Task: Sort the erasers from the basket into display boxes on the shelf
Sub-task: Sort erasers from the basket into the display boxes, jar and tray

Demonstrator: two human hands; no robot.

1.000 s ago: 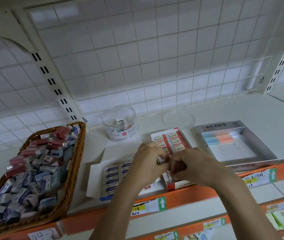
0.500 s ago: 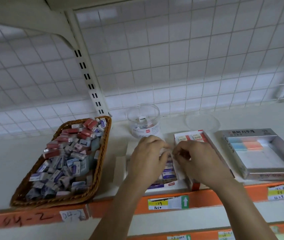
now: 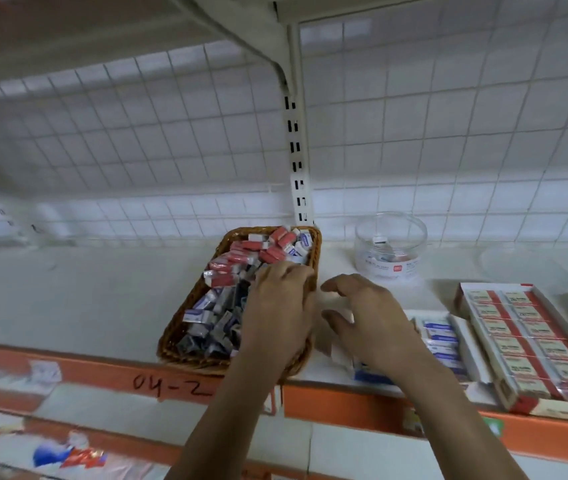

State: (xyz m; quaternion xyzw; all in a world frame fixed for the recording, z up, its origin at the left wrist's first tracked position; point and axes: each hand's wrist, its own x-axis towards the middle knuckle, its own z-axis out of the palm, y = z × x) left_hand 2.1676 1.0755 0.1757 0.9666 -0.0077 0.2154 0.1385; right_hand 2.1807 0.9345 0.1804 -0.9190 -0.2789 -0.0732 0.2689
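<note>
White wire grid (image 3: 448, 133) behind a white shelf (image 3: 85, 299), split by a slotted upright (image 3: 298, 161) with a bracket (image 3: 241, 32) under an upper shelf (image 3: 50, 46), an orange front strip (image 3: 344, 407) hand-marked "04-2", a blurred lower shelf (image 3: 344, 452) beneath, in soft, even light.

- Setting: a stationery shop.
- Shelf (image 3: 102, 299) with orange edge strip (image 3: 362, 407) bearing labels (image 3: 45, 370).
- Wire grid back panel (image 3: 448, 133) and slotted upright (image 3: 297, 150).
- Display boxes (image 3: 493, 286) of packaged erasers (image 3: 517, 348).
</note>
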